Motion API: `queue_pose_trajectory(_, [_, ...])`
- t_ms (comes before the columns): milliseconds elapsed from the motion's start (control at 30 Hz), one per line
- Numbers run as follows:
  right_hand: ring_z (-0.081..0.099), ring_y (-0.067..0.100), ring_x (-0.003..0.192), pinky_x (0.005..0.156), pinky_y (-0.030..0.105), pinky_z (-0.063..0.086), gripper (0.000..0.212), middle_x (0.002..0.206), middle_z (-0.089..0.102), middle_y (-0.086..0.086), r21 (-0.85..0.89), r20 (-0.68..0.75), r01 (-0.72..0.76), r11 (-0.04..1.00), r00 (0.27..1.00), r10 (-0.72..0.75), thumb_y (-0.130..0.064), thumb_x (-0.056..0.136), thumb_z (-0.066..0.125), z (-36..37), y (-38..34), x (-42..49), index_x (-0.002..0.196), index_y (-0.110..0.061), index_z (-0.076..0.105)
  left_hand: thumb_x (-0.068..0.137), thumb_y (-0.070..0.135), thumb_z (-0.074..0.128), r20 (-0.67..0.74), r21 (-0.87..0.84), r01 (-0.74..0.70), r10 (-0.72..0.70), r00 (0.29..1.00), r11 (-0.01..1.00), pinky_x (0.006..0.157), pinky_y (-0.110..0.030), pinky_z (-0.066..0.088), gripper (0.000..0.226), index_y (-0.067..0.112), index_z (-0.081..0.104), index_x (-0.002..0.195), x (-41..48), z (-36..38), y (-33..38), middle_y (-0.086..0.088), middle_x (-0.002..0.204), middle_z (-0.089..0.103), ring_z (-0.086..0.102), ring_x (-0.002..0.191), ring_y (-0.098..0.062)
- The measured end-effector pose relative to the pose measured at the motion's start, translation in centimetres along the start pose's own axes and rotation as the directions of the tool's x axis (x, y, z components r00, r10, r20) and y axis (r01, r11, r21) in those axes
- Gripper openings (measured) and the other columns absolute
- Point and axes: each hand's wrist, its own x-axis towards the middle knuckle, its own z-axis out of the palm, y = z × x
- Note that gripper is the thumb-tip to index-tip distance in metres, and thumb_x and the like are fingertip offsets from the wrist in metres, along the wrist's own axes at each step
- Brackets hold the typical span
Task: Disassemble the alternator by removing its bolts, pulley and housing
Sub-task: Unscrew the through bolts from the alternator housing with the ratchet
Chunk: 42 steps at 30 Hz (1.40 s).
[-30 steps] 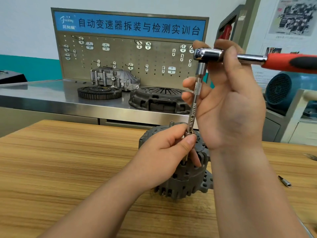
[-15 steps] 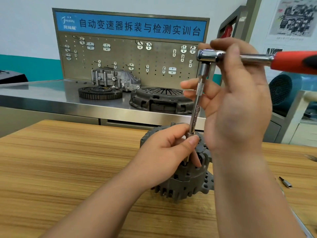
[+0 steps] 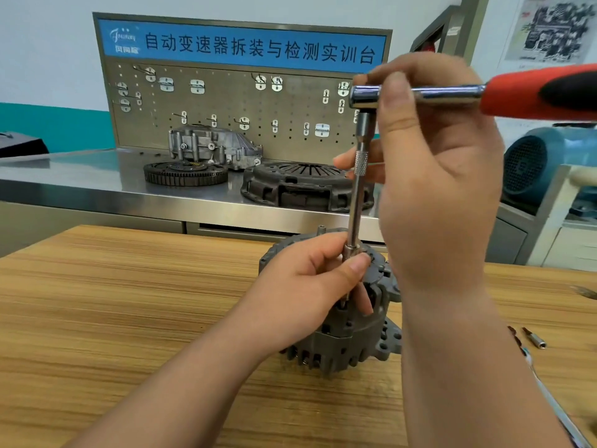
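Standing upright on the wooden table (image 3: 129, 302), centre-near, the alternator (image 3: 349, 331) has a vertical extension bar (image 3: 357, 205) set into its top. Left hand (image 3: 307, 295) pinches the bar's lower end. Right hand (image 3: 442, 189) grips the ratchet (image 3: 458, 94) at its head, the red handle pointing right.

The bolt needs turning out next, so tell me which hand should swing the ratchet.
Right. The right hand wraps the ratchet at its head, handle free to swing. The left hand pinches the extension low, at the alternator, probably best kept steadying it.
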Motion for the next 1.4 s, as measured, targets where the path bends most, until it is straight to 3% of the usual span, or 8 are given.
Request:
queue_pose_trajectory(133, [0.064,0.022,0.059,0.054,0.028,0.052,0.013,0.103,0.065,0.009,0.208,-0.02,-0.169,0.963,0.984,0.177,-0.018,0.099,0.044,-0.4,0.2,0.0,0.097,-0.017,0.056,0.085,0.039,0.047,0.024,0.014,-0.014,0.013,1.0,1.0,0.082,-0.06,0.049,0.031,0.015,0.065,0.094,0.0,-0.1,-0.2,0.004,0.07,0.071,0.06,0.082,-0.046])
queue_pose_trajectory(367, [0.057,0.012,0.052,0.05,0.022,0.045,0.027,0.095,0.072,-0.001,0.678,0.118,-0.437,0.591,0.858,0.499,-0.032,0.102,0.033,-1.3,0.7,0.7,0.097,-0.018,0.055,0.087,0.035,0.045,0.055,0.091,-0.056,0.052,0.997,0.994,0.081,-0.058,0.048,0.022,0.02,0.06,0.081,0.1,-0.2,-0.5,0.008,0.074,0.072,0.06,0.081,-0.041])
queue_pose_trajectory(500, [0.06,0.016,0.055,0.051,0.026,0.048,0.02,0.109,0.065,0.008,0.519,0.053,-0.377,0.767,0.91,0.411,-0.026,0.102,0.038,-0.7,0.4,0.4,0.098,-0.016,0.055,0.085,0.034,0.046,0.073,0.1,-0.06,0.053,0.996,0.993,0.083,-0.059,0.048,0.028,0.011,0.063,0.089,0.1,-0.3,-0.5,0.007,0.075,0.072,0.061,0.082,-0.042])
queue_pose_trajectory(633, [0.064,0.019,0.058,0.052,0.026,0.051,0.011,0.106,0.063,0.011,0.2,0.035,-0.163,0.966,0.987,0.159,-0.016,0.101,0.044,0.5,-0.2,-0.2,0.098,-0.019,0.054,0.087,0.032,0.049,0.07,0.064,-0.013,0.009,0.997,0.998,0.09,-0.054,0.05,0.032,0.008,0.065,0.101,-0.1,-0.4,-0.2,0.003,0.087,0.075,0.067,0.092,-0.03])
queue_pose_trajectory(767, [0.063,0.024,0.06,0.055,0.022,0.049,0.009,0.1,0.063,0.007,0.06,-0.034,-0.028,0.998,0.999,0.03,-0.012,0.099,0.046,1.0,-0.1,-0.6,0.099,-0.019,0.052,0.098,0.016,0.052,0.039,0.097,0.015,-0.018,0.999,0.995,0.093,-0.052,0.05,0.017,0.011,0.067,0.101,0.0,-0.4,-0.6,0.0,0.094,0.076,0.069,0.096,-0.022])
queue_pose_trajectory(1033, [0.052,0.02,0.061,0.05,0.043,0.047,0.006,0.085,0.052,-0.015,-0.276,-0.172,0.114,0.954,0.971,-0.166,-0.01,0.099,0.049,0.5,0.7,-0.4,0.102,-0.014,0.052,0.084,0.037,0.05,0.038,0.112,-0.024,0.02,0.999,0.993,0.091,-0.053,0.049,0.036,0.012,0.068,0.104,0.3,0.2,-0.8,0.004,0.096,0.075,0.068,0.098,-0.021])
queue_pose_trajectory(1200, [0.063,0.022,0.06,0.053,0.026,0.05,0.014,0.105,0.064,0.006,0.153,-0.144,-0.167,0.974,0.971,0.189,-0.018,0.101,0.044,0.5,0.2,-0.4,0.098,-0.02,0.057,0.086,0.038,0.047,0.046,0.108,-0.06,0.056,0.997,0.992,0.087,-0.055,0.049,0.035,0.013,0.067,0.101,0.1,-0.1,-0.7,0.012,0.085,0.072,0.064,0.084,-0.016])
queue_pose_trajectory(1400, [0.059,0.015,0.053,0.052,0.024,0.046,0.019,0.108,0.07,0.005,0.589,0.011,-0.392,0.707,0.878,0.478,-0.029,0.102,0.037,-0.2,0.3,0.2,0.103,-0.02,0.054,0.091,0.032,0.044,0.046,0.108,-0.129,0.125,0.991,0.986,0.082,-0.057,0.048,0.02,0.025,0.062,0.093,0.1,-0.2,-0.6,0.015,0.078,0.067,0.06,0.086,-0.032])
